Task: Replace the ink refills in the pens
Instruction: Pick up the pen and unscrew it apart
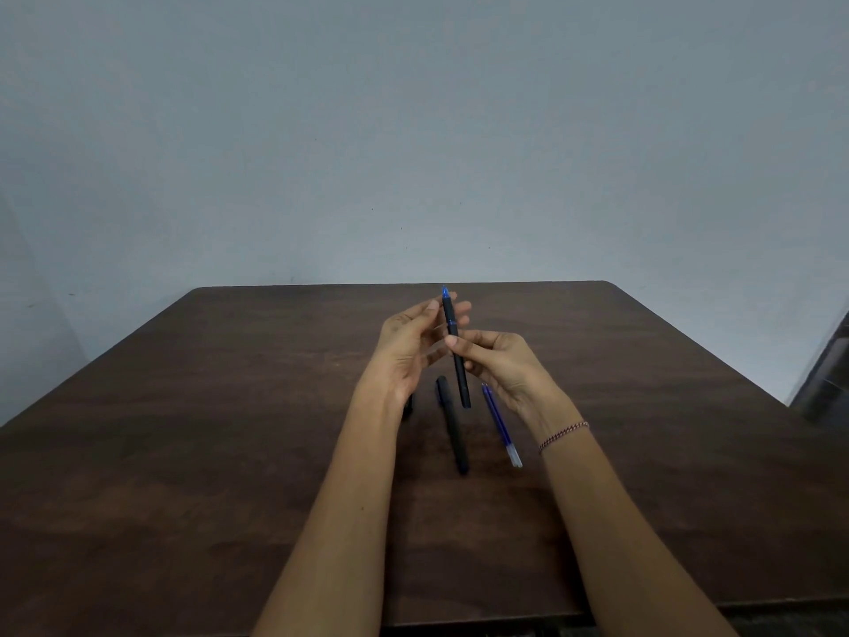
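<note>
The right hand (500, 367) pinches a black pen (461, 377) over the table's (229, 406) middle. The left hand's (404, 344) fingers curl by its tip; I cannot tell if they hold it. Blue refills (499, 419) lie underneath.
</note>
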Demonstrator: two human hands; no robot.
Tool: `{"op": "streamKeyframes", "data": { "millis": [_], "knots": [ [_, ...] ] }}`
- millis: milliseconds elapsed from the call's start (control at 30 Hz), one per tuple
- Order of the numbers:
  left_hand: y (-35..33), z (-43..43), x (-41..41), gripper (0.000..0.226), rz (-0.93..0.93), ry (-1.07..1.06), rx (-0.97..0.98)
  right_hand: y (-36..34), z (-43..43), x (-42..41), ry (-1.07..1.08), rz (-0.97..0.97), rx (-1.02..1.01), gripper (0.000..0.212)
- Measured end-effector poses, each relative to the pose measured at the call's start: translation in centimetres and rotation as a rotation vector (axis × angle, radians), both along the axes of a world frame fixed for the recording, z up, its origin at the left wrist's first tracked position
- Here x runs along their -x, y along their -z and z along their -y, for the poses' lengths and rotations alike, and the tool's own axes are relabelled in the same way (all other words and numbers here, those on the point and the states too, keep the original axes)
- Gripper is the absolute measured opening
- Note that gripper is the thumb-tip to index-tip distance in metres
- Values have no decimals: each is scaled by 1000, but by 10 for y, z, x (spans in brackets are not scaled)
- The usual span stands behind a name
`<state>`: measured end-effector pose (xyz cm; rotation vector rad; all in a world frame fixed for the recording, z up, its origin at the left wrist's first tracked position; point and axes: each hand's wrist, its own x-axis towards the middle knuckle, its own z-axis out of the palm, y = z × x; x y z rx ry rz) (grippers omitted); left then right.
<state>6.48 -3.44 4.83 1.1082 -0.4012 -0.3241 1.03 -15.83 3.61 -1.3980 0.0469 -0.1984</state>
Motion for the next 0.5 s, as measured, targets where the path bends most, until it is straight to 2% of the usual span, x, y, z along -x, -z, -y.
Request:
{"op": "streamKeyframes", "data": {
  "millis": [200, 500],
  "knots": [
    [-2, -1, 2, 13, -17, -49, 19, -1, 1, -1, 0, -3, 9, 7],
    [-3, 2, 3, 15, -53, -170, 37, -2, -3, 1, -17, -3, 74, 9]
  ]
}}
